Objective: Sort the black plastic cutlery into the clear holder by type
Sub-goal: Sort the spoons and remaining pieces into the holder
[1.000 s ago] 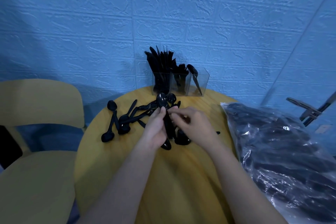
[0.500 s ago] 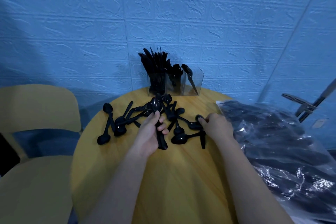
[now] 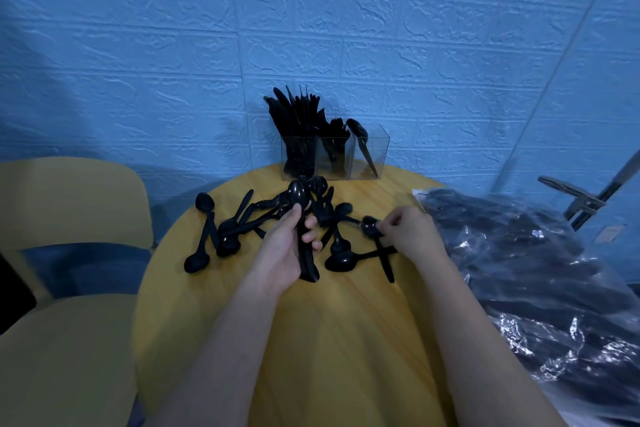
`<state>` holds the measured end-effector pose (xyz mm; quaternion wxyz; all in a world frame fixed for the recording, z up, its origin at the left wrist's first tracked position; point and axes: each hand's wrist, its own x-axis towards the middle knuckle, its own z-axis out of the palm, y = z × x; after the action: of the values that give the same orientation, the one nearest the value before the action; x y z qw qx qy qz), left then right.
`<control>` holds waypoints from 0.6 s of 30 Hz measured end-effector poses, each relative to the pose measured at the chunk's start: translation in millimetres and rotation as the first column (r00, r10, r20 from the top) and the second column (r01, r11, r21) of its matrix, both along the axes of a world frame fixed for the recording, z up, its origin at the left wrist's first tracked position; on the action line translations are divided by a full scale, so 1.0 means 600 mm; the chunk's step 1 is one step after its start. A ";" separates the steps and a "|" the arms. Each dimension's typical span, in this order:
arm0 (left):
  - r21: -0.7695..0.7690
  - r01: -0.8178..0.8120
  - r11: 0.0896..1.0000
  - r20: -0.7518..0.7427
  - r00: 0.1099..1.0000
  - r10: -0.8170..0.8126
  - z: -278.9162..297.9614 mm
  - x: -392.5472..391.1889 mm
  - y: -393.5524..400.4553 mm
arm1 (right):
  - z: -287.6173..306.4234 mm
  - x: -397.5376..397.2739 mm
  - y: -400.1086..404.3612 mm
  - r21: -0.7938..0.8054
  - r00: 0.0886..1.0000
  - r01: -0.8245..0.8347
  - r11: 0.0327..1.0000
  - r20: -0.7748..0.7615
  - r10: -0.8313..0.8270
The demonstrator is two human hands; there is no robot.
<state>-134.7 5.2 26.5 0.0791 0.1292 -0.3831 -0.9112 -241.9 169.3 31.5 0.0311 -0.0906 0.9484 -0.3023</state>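
Left hand (image 3: 282, 250) grips spoons (image 3: 300, 215); right hand (image 3: 410, 230) seemingly pinches a spoon (image 3: 370, 226)

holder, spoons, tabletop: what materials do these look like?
Holder: clear rigid plastic, probably acrylic; see-through walls with sharp edges. Spoons: glossy black plastic, thin, with soft highlights on the bowls. Tabletop: light wood or wood-look laminate, matte; faint grain lines show, but the frame cannot settle which.

A blue wall (image 3: 311, 28) embossed in a brick-like pattern fills the upper frame, dimly lit. Centre and bottom, a round yellowish wooden surface (image 3: 346, 340) stands against it. At the left — a yellow chair (image 3: 65, 211). Far right, a metal stand (image 3: 585, 198) — partly cut off.
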 end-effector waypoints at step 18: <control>-0.227 0.370 0.901 0.153 0.927 -0.342 0.015 0.019 0.022 | 0.039 0.044 -0.022 -0.495 0.918 -0.395 0.774 -0.248 0.309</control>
<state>-123.3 18.1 35.4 -0.0942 0.0955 -0.5166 -0.8457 -215.7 156.0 55.0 -0.0119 -0.2947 0.7913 -0.5355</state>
